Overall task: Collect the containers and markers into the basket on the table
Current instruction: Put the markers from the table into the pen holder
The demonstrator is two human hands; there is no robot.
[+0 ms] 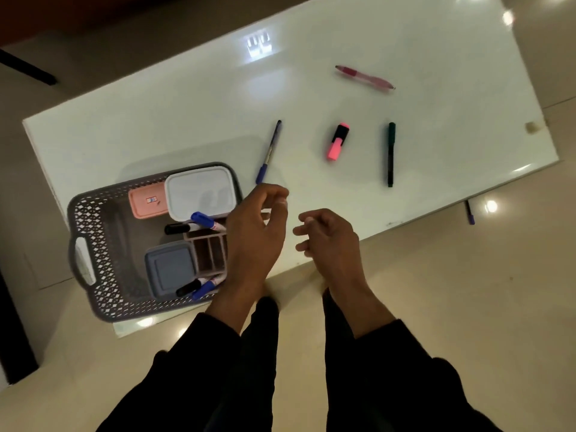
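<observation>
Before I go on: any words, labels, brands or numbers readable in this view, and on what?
No text can be read in this view.
Pink container in the basket: small white sticker with red and blue marks, too blurred to read.
Markers in the basket, such as the blue-capped one: red print on the white barrels, too small to read.
Blue pen, pink highlighter, dark green marker, pink pen: no legible print.

The left hand (255, 232) is covering the right rim of the basket (93, 260) and part of the brown divided box (207, 252) inside it. The sleeves (187, 375) are running off the bottom edge. A pen (469, 212) on the floor is lying half hidden under the table (187, 113) edge. The label on the pink lid (146, 202) is showing too small to read.
</observation>
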